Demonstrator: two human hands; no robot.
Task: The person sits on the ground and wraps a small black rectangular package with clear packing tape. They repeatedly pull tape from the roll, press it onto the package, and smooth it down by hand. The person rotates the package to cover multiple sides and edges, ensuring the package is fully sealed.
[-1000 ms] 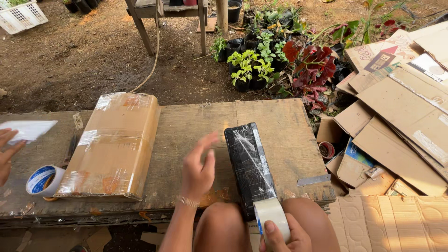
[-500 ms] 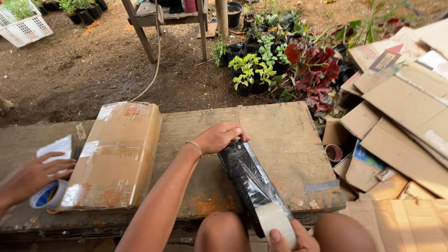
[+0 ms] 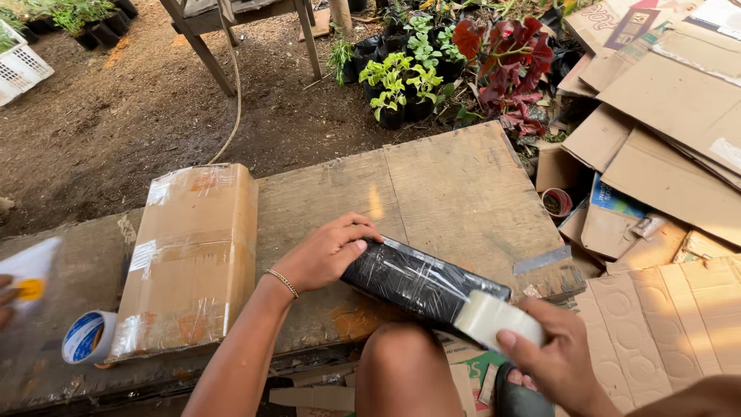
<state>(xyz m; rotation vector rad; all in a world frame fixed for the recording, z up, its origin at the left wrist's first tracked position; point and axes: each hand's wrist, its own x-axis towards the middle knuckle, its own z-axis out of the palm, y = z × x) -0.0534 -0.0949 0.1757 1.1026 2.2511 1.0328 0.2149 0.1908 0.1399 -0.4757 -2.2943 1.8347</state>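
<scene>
At six o'clock a bare knee (image 3: 401, 371) is seen, and just right of it, at five o'clock, the right hand (image 3: 559, 359) is clasped around a roll of clear packing tape (image 3: 494, 320), which is pressed against the near end of a long black plastic-wrapped parcel (image 3: 421, 282). The parcel is laid slantwise on a worn wooden plank table (image 3: 455, 185), its near end jutting past the table edge. Its far end is gripped by the left hand (image 3: 328, 251), fingers curled over the top; a thin bracelet (image 3: 283, 283) is worn at that wrist.

At nine o'clock a brown cardboard box sealed with clear tape (image 3: 193, 255) is set on the table, well apart from the parcel. A blue-and-white tape roll (image 3: 89, 337) is touching its near left corner. At the left edge, another person's fingers (image 3: 6, 297) are partly seen with a white sheet (image 3: 31, 266); their grip cannot be told.

At three o'clock flattened brown cardboard sheets (image 3: 664, 123) are heaped on the ground. Beyond the table, bare dark soil (image 3: 116, 116) is spread out. At twelve o'clock small potted green and red-leaved plants (image 3: 440, 62) are grouped, with wooden furniture legs (image 3: 208, 54) at eleven o'clock and a white plastic crate (image 3: 19, 69) at ten o'clock.
</scene>
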